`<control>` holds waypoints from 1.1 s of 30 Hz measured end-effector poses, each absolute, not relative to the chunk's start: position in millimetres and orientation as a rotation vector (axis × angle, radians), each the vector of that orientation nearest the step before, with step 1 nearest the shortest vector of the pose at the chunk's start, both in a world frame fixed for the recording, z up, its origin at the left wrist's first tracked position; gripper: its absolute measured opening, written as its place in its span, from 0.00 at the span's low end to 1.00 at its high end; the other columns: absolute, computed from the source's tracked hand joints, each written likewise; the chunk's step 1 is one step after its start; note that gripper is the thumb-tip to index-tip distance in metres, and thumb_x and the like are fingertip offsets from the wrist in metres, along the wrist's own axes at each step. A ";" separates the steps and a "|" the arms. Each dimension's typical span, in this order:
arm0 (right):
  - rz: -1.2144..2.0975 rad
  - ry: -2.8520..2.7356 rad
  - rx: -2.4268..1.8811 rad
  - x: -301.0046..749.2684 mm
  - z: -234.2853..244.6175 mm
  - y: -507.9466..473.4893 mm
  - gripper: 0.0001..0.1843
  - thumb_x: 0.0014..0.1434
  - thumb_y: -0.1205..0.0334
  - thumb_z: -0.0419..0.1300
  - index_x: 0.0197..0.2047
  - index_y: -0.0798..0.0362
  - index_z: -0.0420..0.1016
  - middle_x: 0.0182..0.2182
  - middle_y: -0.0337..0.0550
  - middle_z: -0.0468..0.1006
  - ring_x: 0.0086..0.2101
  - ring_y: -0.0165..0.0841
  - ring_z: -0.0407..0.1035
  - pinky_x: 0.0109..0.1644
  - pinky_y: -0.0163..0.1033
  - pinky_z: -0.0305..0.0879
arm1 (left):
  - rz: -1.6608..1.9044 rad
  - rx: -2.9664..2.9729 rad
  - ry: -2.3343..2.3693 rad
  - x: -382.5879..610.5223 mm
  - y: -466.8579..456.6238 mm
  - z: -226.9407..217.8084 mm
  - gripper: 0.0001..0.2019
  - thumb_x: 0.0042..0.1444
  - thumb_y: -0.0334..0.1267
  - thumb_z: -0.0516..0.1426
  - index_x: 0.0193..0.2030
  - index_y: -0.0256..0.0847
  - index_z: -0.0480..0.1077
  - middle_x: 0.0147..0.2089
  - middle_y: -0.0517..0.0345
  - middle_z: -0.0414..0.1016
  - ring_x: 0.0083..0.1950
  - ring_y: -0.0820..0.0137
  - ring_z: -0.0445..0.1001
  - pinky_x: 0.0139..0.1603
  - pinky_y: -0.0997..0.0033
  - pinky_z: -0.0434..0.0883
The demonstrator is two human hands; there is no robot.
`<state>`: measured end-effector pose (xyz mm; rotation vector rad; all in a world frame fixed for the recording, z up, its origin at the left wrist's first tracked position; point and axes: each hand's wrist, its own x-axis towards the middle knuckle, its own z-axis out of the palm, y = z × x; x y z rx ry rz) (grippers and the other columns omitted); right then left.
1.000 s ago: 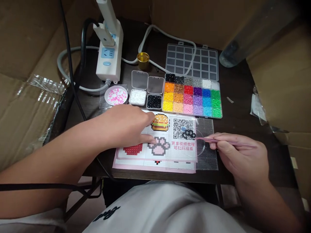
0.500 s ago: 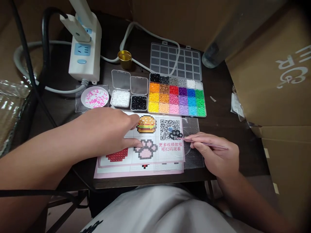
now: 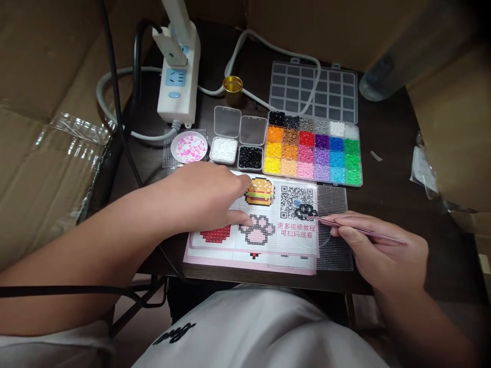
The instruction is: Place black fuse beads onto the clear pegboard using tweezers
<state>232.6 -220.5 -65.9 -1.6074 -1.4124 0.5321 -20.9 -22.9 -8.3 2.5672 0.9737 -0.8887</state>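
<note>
My right hand (image 3: 383,250) pinches pink tweezers (image 3: 360,230). Their tips reach the lower edge of a small cluster of black beads (image 3: 306,211) on the clear pegboard (image 3: 335,240), which partly overlaps the pattern sheets. Over the left part of the pattern sheet (image 3: 253,261), my left hand (image 3: 207,197) lies with thumb and forefinger apart. Its thumb is at the pink paw picture (image 3: 257,234), its forefinger by the burger picture (image 3: 259,192). The hand covers part of the sheet, and its other fingers are hidden.
Behind the sheets are a bead case (image 3: 312,148) with many colours, a box of black beads (image 3: 250,157), a box of white beads (image 3: 223,150) and a dish of pink and white beads (image 3: 189,147). Further back stand a gold cup (image 3: 232,91) and a power strip (image 3: 178,97).
The view has swung left, so everything sits further right in the picture. Both hands keep nearly the same places over the sheets, and the tweezers stay at the black beads.
</note>
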 end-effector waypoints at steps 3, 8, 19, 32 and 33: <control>0.538 -1.411 -1.583 232.4 -66.3 -220.6 0.13 0.66 0.69 0.70 0.44 0.38 0.90 0.41 0.34 0.91 0.41 0.35 0.87 0.51 0.41 0.85 | -0.891 2.568 0.963 -20.5 -23.4 -6.1 0.36 0.57 0.71 0.54 0.59 0.47 0.77 0.37 0.45 0.83 0.41 0.49 0.82 0.42 0.55 0.71; 0.537 -1.416 -1.563 231.4 -66.1 -218.8 0.14 0.66 0.70 0.69 0.44 0.39 0.90 0.41 0.35 0.91 0.40 0.37 0.87 0.49 0.42 0.86 | -0.848 2.596 0.957 -20.7 -23.2 -7.1 0.34 0.57 0.71 0.55 0.57 0.47 0.78 0.35 0.45 0.83 0.37 0.49 0.81 0.38 0.55 0.70; 0.600 -1.371 -1.552 223.5 -54.9 -208.8 0.18 0.66 0.72 0.67 0.44 0.35 0.90 0.40 0.36 0.91 0.39 0.41 0.87 0.45 0.49 0.88 | -0.793 2.717 0.967 -19.5 -26.3 -7.1 0.28 0.59 0.64 0.55 0.53 0.47 0.80 0.35 0.46 0.84 0.34 0.57 0.80 0.31 0.60 0.67; 0.608 -1.380 -1.558 224.7 -56.6 -208.9 0.18 0.66 0.71 0.67 0.45 0.34 0.90 0.40 0.36 0.91 0.40 0.43 0.88 0.46 0.51 0.88 | -0.817 2.649 1.012 -19.5 -23.1 -12.3 0.29 0.54 0.69 0.58 0.52 0.52 0.79 0.32 0.46 0.83 0.35 0.53 0.80 0.34 0.56 0.70; 0.613 -1.382 -1.562 224.7 -56.6 -209.1 0.18 0.66 0.71 0.67 0.45 0.34 0.90 0.40 0.36 0.91 0.40 0.43 0.88 0.46 0.51 0.88 | -0.821 2.635 1.017 -19.4 -22.4 -13.2 0.30 0.53 0.70 0.58 0.52 0.53 0.79 0.32 0.45 0.83 0.34 0.52 0.80 0.34 0.55 0.70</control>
